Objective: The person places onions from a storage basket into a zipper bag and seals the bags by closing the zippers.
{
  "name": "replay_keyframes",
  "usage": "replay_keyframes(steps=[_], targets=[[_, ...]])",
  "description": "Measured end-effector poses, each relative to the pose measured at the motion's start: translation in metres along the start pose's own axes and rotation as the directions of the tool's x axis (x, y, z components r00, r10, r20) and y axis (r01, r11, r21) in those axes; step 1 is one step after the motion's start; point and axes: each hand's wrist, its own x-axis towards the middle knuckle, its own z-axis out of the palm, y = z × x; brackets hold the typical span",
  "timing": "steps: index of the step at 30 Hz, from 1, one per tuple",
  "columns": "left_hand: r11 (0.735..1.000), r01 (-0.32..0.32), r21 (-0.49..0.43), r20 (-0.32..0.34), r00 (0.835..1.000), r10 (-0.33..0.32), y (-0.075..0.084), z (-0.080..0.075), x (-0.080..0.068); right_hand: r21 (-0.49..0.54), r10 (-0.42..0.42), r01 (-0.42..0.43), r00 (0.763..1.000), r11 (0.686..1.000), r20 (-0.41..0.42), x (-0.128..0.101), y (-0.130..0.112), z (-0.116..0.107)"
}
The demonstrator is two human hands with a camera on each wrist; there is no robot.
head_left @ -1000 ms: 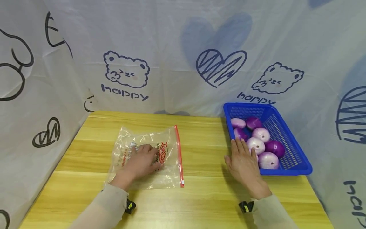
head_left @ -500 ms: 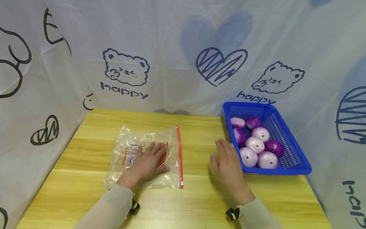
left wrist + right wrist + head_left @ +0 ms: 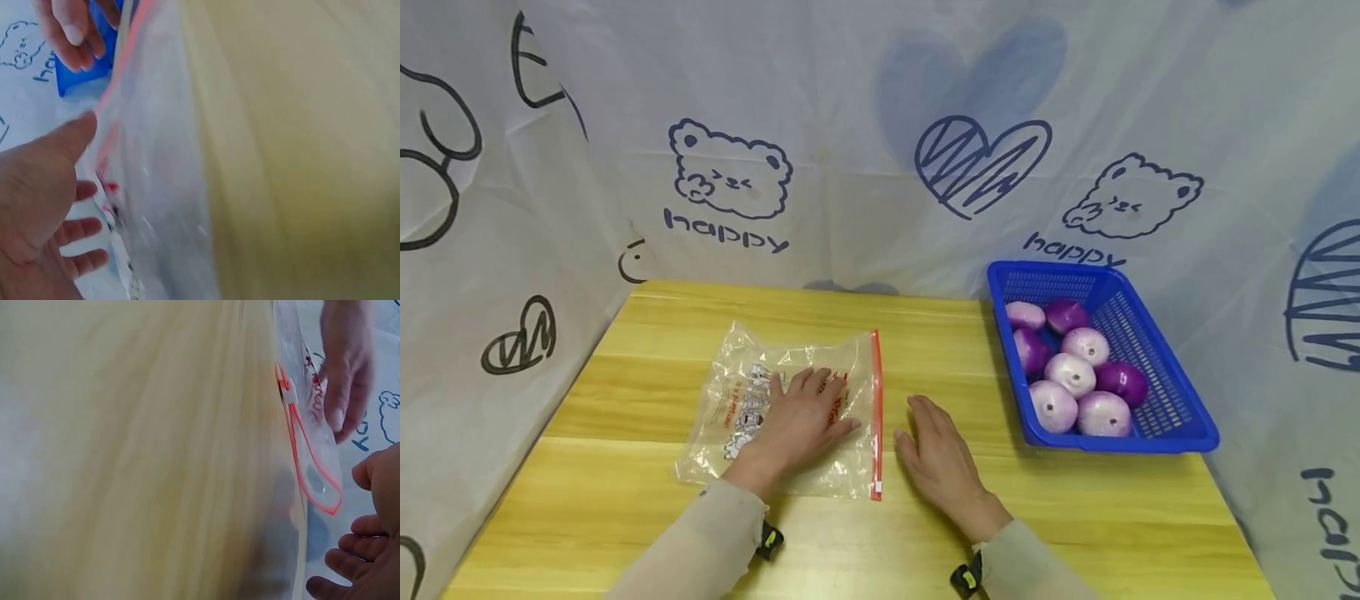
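Left hand (image 3: 801, 425) over and right hand (image 3: 942, 458) beside the light-looking, limp bag (image 3: 751, 408) hold nothing; its red zip (image 3: 878, 400) suits pinching.

Left hand (image 3: 801, 425), fingers extended, I'm keeping over the clear zip bag (image 3: 748, 408); can't tell if I'm touching it. Bag is lying flat, red zip strip (image 3: 877, 408) running down its right side, white slider (image 3: 877, 486) sitting at the near end. Right hand (image 3: 942, 462) I'm holding just right of the strip, gripping nothing. Blue perforated plastic basket (image 3: 1120, 443) is standing at right, holding eight purple onions (image 3: 1070, 375). Wood-grain table (image 3: 940, 358) is supporting everything; white printed cloth (image 3: 850, 225) is hanging behind. I'm wearing beige sleeves (image 3: 700, 537).
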Motion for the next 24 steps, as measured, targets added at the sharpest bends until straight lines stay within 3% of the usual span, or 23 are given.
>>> replay_keyframes(steps=[7,13,19,24], targets=[[0.996,0.077,0.033,-0.096,0.993,-0.074,0.028,-0.002,0.027,-0.023,0.029,-0.027,0.998,0.999,0.057,0.002,-0.002,0.0],[0.978,0.106,0.177,-0.124,0.989,-0.085,0.049,0.008,0.05,-0.04,0.053,-0.049,0.993,0.998,0.108,0.002,-0.002,0.001],[0.944,0.143,0.298,-0.143,0.984,-0.104,0.059,0.019,0.065,-0.04,0.074,-0.069,0.987,0.997,0.142,0.001,-0.003,0.002],[0.921,0.182,0.345,-0.15,0.979,-0.137,0.061,0.023,0.071,-0.043,0.082,-0.076,0.985,0.996,0.154,0.0,-0.003,0.002]])
